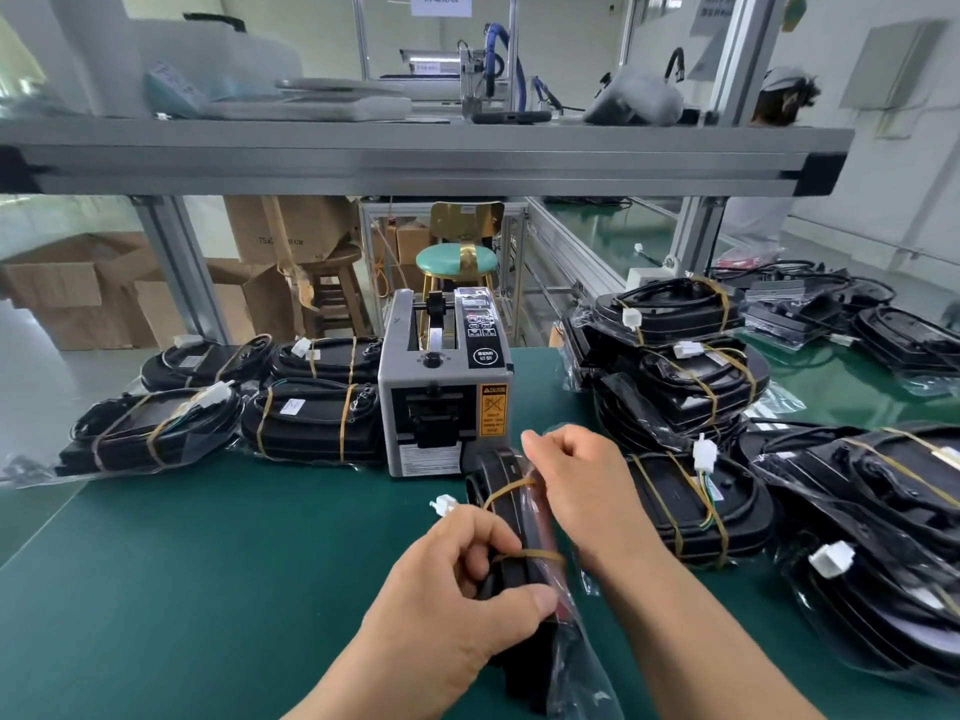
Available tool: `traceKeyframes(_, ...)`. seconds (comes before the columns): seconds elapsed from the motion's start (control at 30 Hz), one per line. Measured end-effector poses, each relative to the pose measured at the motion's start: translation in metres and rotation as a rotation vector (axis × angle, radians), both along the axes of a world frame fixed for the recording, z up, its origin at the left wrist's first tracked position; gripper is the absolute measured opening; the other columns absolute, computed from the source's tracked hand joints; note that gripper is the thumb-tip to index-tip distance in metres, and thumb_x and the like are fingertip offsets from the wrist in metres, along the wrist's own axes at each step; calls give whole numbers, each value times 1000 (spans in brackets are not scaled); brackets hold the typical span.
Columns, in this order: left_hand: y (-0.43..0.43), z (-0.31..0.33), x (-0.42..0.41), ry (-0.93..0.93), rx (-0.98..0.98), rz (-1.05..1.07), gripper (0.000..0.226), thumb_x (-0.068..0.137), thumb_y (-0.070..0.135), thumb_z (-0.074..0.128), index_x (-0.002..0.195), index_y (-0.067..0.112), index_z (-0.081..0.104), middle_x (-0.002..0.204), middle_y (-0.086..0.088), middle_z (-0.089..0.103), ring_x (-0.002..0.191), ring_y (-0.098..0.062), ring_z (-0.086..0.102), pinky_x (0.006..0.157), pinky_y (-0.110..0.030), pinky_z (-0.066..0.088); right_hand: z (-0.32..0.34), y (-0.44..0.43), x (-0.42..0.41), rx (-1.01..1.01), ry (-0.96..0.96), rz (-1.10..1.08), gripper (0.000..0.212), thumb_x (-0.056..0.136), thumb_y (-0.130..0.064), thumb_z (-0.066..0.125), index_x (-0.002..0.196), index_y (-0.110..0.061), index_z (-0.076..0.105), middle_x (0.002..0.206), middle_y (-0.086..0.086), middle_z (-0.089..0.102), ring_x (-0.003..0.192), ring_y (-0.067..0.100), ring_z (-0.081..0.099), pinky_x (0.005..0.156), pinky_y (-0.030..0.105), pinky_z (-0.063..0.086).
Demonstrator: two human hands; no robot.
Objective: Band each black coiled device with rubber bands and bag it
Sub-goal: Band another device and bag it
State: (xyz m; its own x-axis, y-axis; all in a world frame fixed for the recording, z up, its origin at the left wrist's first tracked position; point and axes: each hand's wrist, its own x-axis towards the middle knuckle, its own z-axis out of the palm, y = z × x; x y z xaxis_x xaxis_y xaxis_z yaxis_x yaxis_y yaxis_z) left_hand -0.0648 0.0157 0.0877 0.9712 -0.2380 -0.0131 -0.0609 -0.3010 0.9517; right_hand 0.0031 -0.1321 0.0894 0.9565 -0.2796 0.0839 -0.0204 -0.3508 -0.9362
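Centrally, the left hand curls around a black device standing on edge on the green mat, just in front of the tape dispenser. Two rubber bands circle it. The right hand pinches the edge of the clear bag beside the device's top; bagged devices lie on both sides

I see a matt green surface. The device is black plastic, with tan rubber bands, in a clear glossy bag. At twelve o'clock stands a smooth grey tape dispenser, under a brushed-metal shelf.
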Motion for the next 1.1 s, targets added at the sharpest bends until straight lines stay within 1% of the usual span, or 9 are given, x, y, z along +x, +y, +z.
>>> traceKeyframes(0.13,5,2,9,35,-47,-74,31,57,51,80,81,35,67,65,17,49,58,-4,44,58,-16,40,-4,1,-1,-95,-37,-38,34,93,-34,58,71,-9,54,65,1,59,66,19,53,61,28,38)
traceKeyframes(0.27,14,-2,56,189,-376,378,15,88,27,70,77,17,72,63,2,56,56,-12,48,70,-33,45,-3,0,3,-246,-23,-3,32,97,-38,54,75,-14,54,68,-4,57,66,13,52,56,24,36)
traceKeyframes(0.43,8,-2,112,489,-598,579,18,94,18,65,79,8,67,48,5,59,39,-3,51,42,-17,46,-5,0,3,-309,-56,8,32,99,-39,52,74,-19,50,68,-4,55,63,11,49,57,27,37)
traceKeyframes(0.57,-1,-7,130,566,-670,641,22,93,24,68,77,10,65,44,6,58,33,-2,53,39,-15,43,-6,-2,2,-309,-65,3,32,98,-39,52,73,-19,50,67,-6,54,62,10,49,56,26,39)
traceKeyframes(0.67,-7,-2,136,600,-740,645,12,92,23,69,95,13,65,53,7,65,40,-2,59,51,-21,44,-7,-1,2,-297,-71,4,32,98,-38,54,72,-20,49,68,-6,54,63,9,48,56,25,37)
traceKeyframes(0.8,-16,4,142,629,-860,689,23,93,17,65,116,15,60,70,7,65,56,-5,63,59,-29,44,-7,1,2,-286,-73,-3,33,97,-36,56,69,-21,47,68,-8,53,62,6,47,53,20,30)
traceKeyframes(0.97,-20,4,137,513,-885,733,6,91,15,60,97,14,58,53,7,53,42,-5,48,57,-22,44,-6,0,1,-268,-63,-5,33,97,-37,57,70,-21,48,67,-7,54,62,6,48,52,20,31)
traceKeyframes(1.03,-14,4,127,395,-858,607,10,90,12,60,82,14,57,50,8,49,38,-4,46,52,-21,48,-6,-3,0,-248,-57,-3,33,97,-38,57,70,-20,49,67,-6,54,61,8,48,52,21,32)
traceKeyframes(1.1,-6,5,114,344,-786,335,17,92,11,61,75,15,59,53,5,50,40,-6,46,51,-21,50,-7,-6,1,-234,-58,4,34,97,-39,56,71,-18,50,66,-5,54,60,9,47,51,22,32)
